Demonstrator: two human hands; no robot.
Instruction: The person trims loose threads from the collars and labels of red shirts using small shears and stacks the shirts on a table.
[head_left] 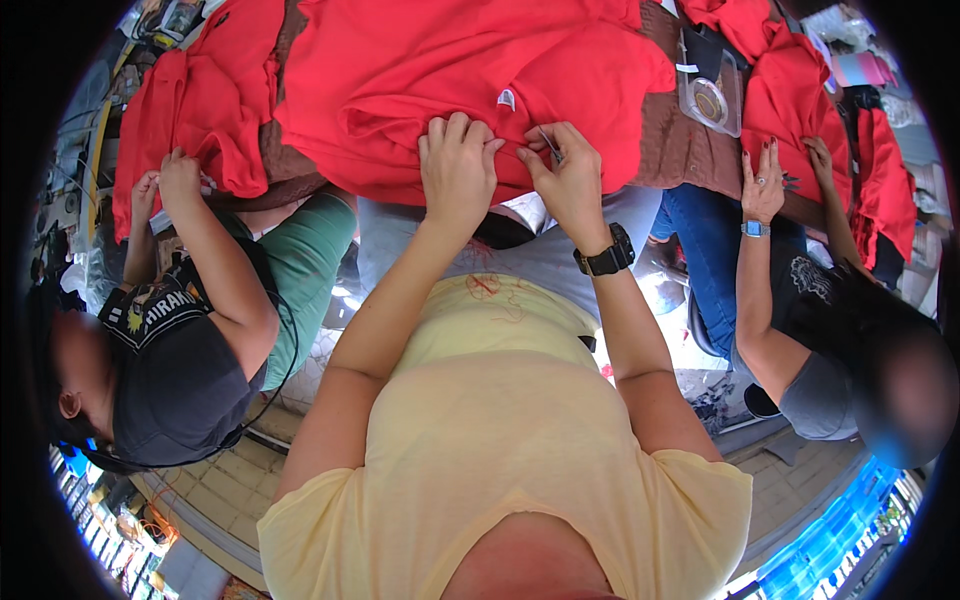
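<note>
1. Your left hand [457, 165] lies palm down on the red garment [470, 80], fingers curled over and pressing its near edge at the rim of the tabletop [680, 150].
2. Your right hand [570, 175], a black watch [605, 258] on its wrist, pinches a small metal tool [551, 146] between thumb and fingers, its tip at the same red edge, just beside your left hand.
3. The garment is heaped across the brown tabletop, a small white label [507, 98] showing just above your hands.
4. A clear plastic box [710, 95] sits on the tabletop to your right.
5. A person on your left fingers another red piece [190, 110]; a person on your right rests a hand [762, 185] on more red cloth [790, 100].
</note>
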